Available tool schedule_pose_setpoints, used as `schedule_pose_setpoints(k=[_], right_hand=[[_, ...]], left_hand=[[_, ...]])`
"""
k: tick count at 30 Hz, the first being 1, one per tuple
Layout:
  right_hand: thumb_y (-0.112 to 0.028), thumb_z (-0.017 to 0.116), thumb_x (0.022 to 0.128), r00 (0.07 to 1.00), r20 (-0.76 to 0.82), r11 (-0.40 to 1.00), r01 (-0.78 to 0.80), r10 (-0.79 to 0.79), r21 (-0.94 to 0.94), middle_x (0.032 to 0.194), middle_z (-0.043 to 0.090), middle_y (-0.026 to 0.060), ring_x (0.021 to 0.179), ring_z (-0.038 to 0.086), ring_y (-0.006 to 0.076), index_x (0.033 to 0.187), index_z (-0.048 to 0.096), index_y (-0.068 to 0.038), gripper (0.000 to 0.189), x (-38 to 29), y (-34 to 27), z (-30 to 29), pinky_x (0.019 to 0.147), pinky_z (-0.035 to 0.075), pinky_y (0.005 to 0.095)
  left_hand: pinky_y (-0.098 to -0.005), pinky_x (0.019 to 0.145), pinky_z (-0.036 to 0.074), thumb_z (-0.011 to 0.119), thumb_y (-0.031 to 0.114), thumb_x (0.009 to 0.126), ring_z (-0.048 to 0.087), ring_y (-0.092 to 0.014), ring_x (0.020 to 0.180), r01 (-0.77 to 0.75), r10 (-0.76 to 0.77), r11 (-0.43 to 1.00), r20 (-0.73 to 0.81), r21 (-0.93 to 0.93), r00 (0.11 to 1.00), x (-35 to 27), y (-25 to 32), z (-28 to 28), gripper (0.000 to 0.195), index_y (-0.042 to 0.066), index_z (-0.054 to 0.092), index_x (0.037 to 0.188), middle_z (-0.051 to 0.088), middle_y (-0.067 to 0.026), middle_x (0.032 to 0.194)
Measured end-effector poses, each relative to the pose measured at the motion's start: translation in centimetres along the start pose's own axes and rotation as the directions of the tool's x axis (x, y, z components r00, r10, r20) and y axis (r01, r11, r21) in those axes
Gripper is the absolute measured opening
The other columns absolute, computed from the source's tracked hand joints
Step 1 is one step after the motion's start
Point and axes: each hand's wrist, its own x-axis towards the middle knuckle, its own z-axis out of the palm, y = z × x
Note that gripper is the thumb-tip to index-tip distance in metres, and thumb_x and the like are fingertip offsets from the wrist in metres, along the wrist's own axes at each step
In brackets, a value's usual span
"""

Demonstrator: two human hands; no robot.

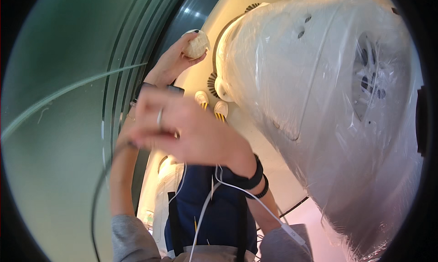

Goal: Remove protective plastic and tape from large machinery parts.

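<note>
My left hand (174,62) is stretched out at the upper middle, closed around a roll of pale tape (196,46) seen from its side. My right hand (178,125), blurred and wearing a ring, crosses in front of my left forearm. Its fingertips pinch the end of a thin dark cable (99,190), which hangs down in a curve at the lower left. What the cable's end looks like is too blurred to tell. Beside my hands on the left stands a large green panel (61,132) with dark parallel grooves and a pale strip across it.
A large machine wrapped in clear plastic film (291,67) fills the right side. White earphone wires (253,195) hang in front of my dark blue clothing. My white shoes (221,108) stand on the pale floor between panel and machine. A black cable (294,207) lies on the floor.
</note>
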Motion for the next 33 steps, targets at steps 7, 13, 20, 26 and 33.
schedule_pose_setpoints(k=[7,13,20,26,33], right_hand=[[-0.014,0.06,0.081,0.979,0.067,0.975,-0.198,0.193,0.098,0.104,0.055,0.0079,0.101,0.051,0.0217,0.097,0.063,-0.004,0.02,-6.9,1.7,0.2,0.091,0.038,0.0351],[-0.037,0.043,0.092,0.437,-0.756,0.873,-0.273,0.487,0.405,0.116,0.049,0.0113,0.103,0.048,0.0176,0.123,0.044,-0.003,0.047,-5.4,11.0,-6.7,0.086,0.04,0.0308],[-0.034,0.053,0.088,0.569,-0.631,0.842,-0.449,0.527,0.298,0.104,0.058,0.0139,0.09,0.057,0.0163,0.119,0.049,0.004,0.049,-0.6,15.0,-9.0,0.074,0.044,0.0254],[-0.02,0.054,0.087,0.577,-0.613,0.733,-0.68,0.54,0.006,0.088,0.065,0.0111,0.079,0.061,0.0155,0.103,0.06,0.007,0.031,-1.6,15.0,-10.2,0.073,0.047,0.0247],[-0.004,0.054,0.084,0.666,-0.68,0.89,-0.455,0.307,-0.043,0.087,0.066,0.0143,0.079,0.063,0.0164,0.1,0.062,0.005,0.02,-4.2,15.2,-8.8,0.071,0.049,0.0256]], left_hand=[[-0.0363,0.087,0.047,0.06,0.014,0.082,0.052,-0.019,0.105,-0.216,0.221,0.96,-0.008,0.177,0.975,-1.3,-3.8,-0.3,0.043,0.005,0.041,0.119,0.05,-0.0071,0.116],[-0.0279,0.09,0.041,0.062,0.012,0.081,0.052,-0.016,0.105,-0.341,0.39,0.847,-0.039,0.408,0.92,-0.7,-5.3,1.1,0.051,0.002,0.039,0.125,0.052,-0.0074,0.116],[-0.0243,0.082,0.043,0.067,0.017,0.075,0.056,-0.011,0.092,-0.132,0.201,0.838,-0.075,0.53,0.977,-0.5,-4.7,1.1,0.045,-0.003,0.049,0.112,0.059,-0.0059,0.099],[-0.0263,0.082,0.044,0.061,0.011,0.08,0.057,-0.013,0.092,-0.201,0.236,0.928,-0.075,0.313,0.969,-1.2,-5.5,0.6,0.035,-0.001,0.05,0.111,0.059,-0.0056,0.1],[-0.0343,0.098,0.037,0.048,0.016,0.085,0.05,-0.02,0.108,-0.219,0.22,0.974,-0.005,0.058,0.975,-1.0,-6.4,-1.1,0.037,-0.004,0.044,0.117,0.052,-0.0105,0.115]])
